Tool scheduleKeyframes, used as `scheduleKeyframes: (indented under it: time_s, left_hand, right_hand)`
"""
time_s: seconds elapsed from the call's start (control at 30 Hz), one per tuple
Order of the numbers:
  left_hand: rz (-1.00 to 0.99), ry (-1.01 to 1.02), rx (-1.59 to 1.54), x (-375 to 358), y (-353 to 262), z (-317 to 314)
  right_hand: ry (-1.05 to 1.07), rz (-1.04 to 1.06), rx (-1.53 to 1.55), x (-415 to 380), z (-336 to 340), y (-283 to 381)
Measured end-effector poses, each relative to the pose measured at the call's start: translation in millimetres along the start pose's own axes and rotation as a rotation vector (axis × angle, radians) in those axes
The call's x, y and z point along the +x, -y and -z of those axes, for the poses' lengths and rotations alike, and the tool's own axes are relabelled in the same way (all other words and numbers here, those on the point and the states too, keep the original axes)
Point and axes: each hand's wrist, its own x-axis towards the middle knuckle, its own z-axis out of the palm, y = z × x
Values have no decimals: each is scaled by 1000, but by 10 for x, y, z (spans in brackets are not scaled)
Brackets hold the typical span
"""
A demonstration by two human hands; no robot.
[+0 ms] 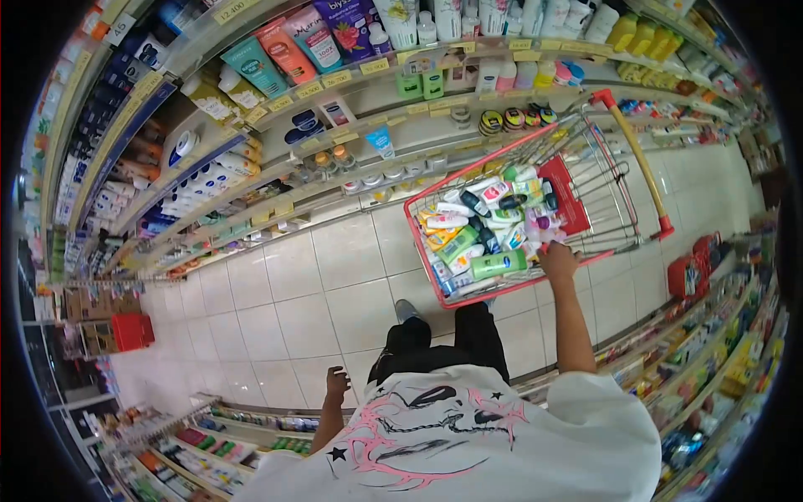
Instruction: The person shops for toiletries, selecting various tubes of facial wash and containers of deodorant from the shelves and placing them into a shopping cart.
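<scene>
A shopping cart [431,268] with a red rim stands in front of me, holding a heap of bottles and tubes. My right hand [559,261] reaches over its near side with fingers curled closed. Right at the fingertips is a pinkish bottle [539,226] with purple on it; whether it is gripped I cannot make out. Beside that hand lies a green bottle [499,264], and a lighter green pack [458,245] rests further left. My left hand [337,381] hangs at my side, holding nothing, its fingers apart.
Shelves with price strips [335,79] curve along the far side, stocked with tubes [314,40], bottles and jars. More shelves [703,368] run close behind me. The cart's yellow handle [640,163] is at the right. Red baskets [690,272] stand on the tiled floor [288,268].
</scene>
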Motion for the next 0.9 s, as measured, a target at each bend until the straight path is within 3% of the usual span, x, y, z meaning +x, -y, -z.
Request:
scheduleKeyframes:
  time_s: [0.1, 0.13, 0.17, 0.23, 0.3, 0.33, 0.4, 0.43, 0.5, 0.6, 0.73, 0.77, 0.83, 0.9]
  left_hand:
    - [-106, 89, 188, -11, -413, -771]
    - [-189, 132, 284, 95, -596, -1082]
    - [-331, 140, 193, 130, -761, -1475]
    - [-295, 176, -81, -613, -1833, -2362]
    - [-632, 387, 40, -53, -1890, -3010]
    - [-615, 20, 113, -92, -2037, -3450]
    - [-602, -193, 382, -186, -2024, -3554]
    - [-471, -103, 427, -334, -2056, -3478]
    - [-675, -221, 358, -323, -1878, -3443]
    - [-575, -238, 562, -371, -1832, -3480]
    - [-580, -295, 584, -270, -1698, -3649]
    - [-601, -250, 546, -406, -1778, -3640]
    - [-417, -45, 305, -361, -1840, -3658]
    - [-403, -10, 196, -293, -1841, -3702]
  right_hand:
    - [89, 9, 54, 401, -349, -772]
    - [-56, 87, 127, 384, -383, -819]
    - [-59, 149, 86, 327, -379, -846]
    - [-43, 234, 61, 234, -342, -880]
    - [-36, 271, 104, 213, -346, -938]
    - [-44, 294, 134, 184, -382, -969]
    - [-42, 306, 214, 93, -347, -1000]
    - [-54, 313, 228, 61, -400, -1038]
    - [-126, 303, 211, 50, -675, -1134]
    - [109, 240, 182, -78, -329, -1180]
    - [95, 246, 137, -183, -497, -1348]
    - [125, 264, 191, -193, -532, -1419]
    - [193, 291, 250, -162, -492, -1479]
    - [250, 309, 232, -129, -376, -1480]
